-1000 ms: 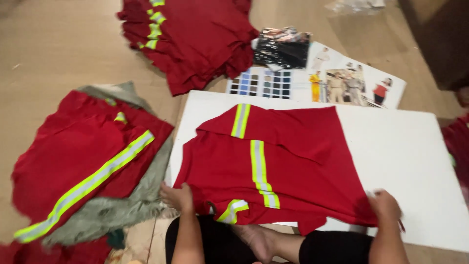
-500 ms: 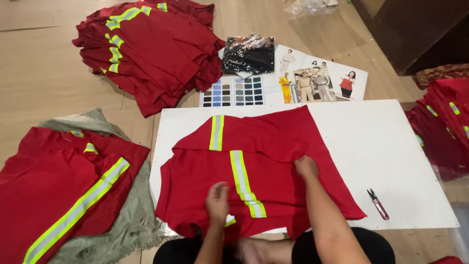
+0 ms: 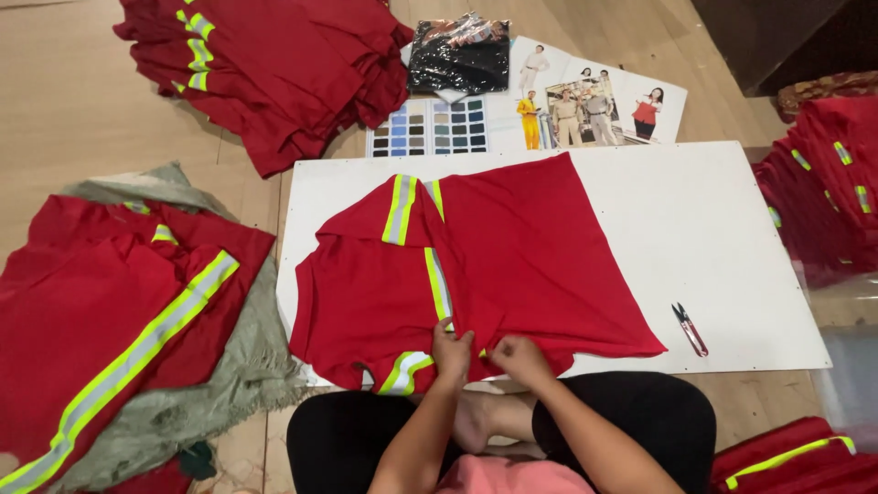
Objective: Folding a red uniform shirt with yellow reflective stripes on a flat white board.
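**Red garment gripped at its near hem on a white board**

At the lower centre of the frame, the left hand and the right hand are seen close together, almost touching, at the near edge of a red garment. The fingers of both hands are curled down onto the cloth, and the hem appears to be pinched between them, just beside the lower end of a yellow-and-silver reflective stripe. The garment is spread flat across a white board, which fills the middle of the frame; its upper left part is folded over, and a second stripe is shown there.

A small pair of red-handled snips is laid on the board, right of the garment and well apart from the hands.

Beyond the board's far edge, at the upper centre, a rectangular colour-swatch card with rows of blue, grey and brown squares is laid flat. Partly over it, a shiny black packet in clear wrap is placed. To its right, a white printed sheet showing small figures in work clothes is spread.

A pile of red garments is heaped at the upper left. At the left, more red cloth is laid on a grey-green fabric. Further red pieces are stacked at the right edge.
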